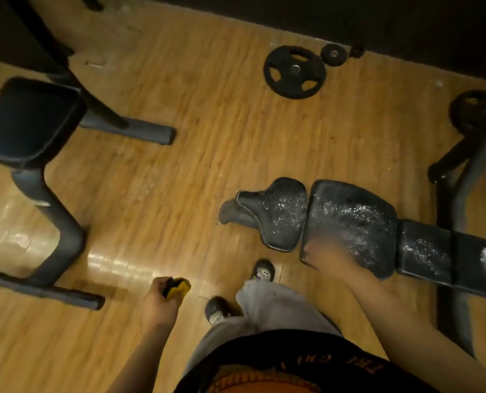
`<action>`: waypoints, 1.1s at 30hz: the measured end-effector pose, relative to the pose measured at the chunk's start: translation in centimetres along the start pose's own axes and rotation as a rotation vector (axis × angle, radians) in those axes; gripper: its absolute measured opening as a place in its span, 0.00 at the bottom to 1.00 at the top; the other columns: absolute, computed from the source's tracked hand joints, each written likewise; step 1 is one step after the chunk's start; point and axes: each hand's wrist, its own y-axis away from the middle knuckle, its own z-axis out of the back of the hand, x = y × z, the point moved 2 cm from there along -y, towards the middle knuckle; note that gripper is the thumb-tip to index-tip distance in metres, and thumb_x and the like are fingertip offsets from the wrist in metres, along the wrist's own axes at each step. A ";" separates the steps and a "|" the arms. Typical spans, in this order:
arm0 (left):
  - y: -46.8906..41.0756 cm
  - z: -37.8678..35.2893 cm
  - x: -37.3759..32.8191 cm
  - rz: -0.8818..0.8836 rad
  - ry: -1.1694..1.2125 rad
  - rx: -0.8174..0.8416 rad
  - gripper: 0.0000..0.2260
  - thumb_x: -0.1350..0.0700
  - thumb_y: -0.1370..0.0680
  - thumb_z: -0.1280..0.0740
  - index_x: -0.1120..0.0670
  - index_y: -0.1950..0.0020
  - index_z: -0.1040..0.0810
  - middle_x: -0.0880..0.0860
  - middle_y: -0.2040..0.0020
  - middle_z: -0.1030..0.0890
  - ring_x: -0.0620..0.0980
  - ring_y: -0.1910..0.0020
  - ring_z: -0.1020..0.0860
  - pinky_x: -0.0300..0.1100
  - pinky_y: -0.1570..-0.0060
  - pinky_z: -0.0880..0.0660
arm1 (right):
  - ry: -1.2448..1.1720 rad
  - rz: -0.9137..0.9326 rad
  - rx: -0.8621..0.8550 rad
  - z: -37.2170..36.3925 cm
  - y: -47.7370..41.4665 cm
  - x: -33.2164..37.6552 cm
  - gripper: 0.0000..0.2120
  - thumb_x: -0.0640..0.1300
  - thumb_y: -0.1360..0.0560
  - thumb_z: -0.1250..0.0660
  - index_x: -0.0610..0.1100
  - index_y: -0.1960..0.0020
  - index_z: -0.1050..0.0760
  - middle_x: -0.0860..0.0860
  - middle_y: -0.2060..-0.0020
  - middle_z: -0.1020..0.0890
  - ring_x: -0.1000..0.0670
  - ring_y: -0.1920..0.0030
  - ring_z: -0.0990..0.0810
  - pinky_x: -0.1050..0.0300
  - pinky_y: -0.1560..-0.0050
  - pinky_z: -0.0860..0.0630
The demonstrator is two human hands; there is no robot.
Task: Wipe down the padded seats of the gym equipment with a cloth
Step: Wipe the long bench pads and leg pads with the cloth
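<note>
A black padded bench lies low at the right, its seat pad (278, 211) and back pad (355, 222) speckled with white flecks. My right hand (319, 255) is blurred over the near left corner of the back pad; its fingers cannot be made out. My left hand (162, 299) hangs at my side and grips a yellow and black cloth (176, 286). A second black padded seat (30, 120) stands on a dark frame at the far left.
Wood-pattern floor (179, 180) lies between the two machines. A large weight plate (294, 71) and a small one (333, 53) lie near the dark back wall. A plate-loaded stand (474, 129) is at the right. My feet (261, 272) stand beside the bench.
</note>
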 end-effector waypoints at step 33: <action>-16.2 -19.0 -1.1 -0.137 0.651 -0.239 0.13 0.65 0.27 0.28 0.53 0.46 0.26 0.42 0.56 0.24 0.37 0.58 0.26 0.27 0.62 0.29 | 0.254 0.579 -0.099 -9.9 -25.2 5.4 0.13 0.43 0.23 0.34 0.46 0.39 0.26 0.52 0.40 0.24 0.51 0.36 0.30 0.55 0.37 0.31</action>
